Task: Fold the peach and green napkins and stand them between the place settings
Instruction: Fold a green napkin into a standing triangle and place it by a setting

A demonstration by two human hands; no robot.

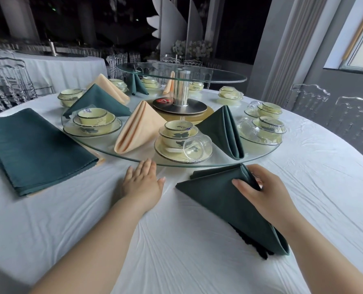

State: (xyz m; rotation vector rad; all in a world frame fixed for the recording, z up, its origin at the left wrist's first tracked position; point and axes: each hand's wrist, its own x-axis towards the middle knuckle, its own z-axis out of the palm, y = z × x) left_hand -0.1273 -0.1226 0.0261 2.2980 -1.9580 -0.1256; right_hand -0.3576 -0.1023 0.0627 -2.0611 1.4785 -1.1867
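We reckon this one is well past halfway. Up on the glass turntable (134, 156), tented napkins already stand between the dishes: a peach napkin (138, 126) and a standing green napkin (227, 130) flank the nearest place setting (182, 141) at centre frame. A second green tent (98, 100) and a second peach tent (110, 87) run off to the upper left, with two smaller ones visible beyond the centre post. Now the one in play: the folded green napkin (223, 200) sits at lower right on the white tabletop (176, 251), just off the glass rim. It is folded into its triangle but tilted under the hand, and not yet between any settings. The right hand (261, 192) has it, the grip pinching the top fold with the thumb on the near face and the fingers curled over the far side. The left hand (143, 181) lies flat on the tabletop, its grip spread and holding nothing; its fingertips are at the turntable's edge, but we cannot tell whether they touch the glass. What's left? At the right of the frame the right-hand settings (263, 128) sit side by side with no napkin between them, so those gaps look unfilled. At the left a flat stack (34, 149), green on top with a sliver of peach beneath, waits unfolded.
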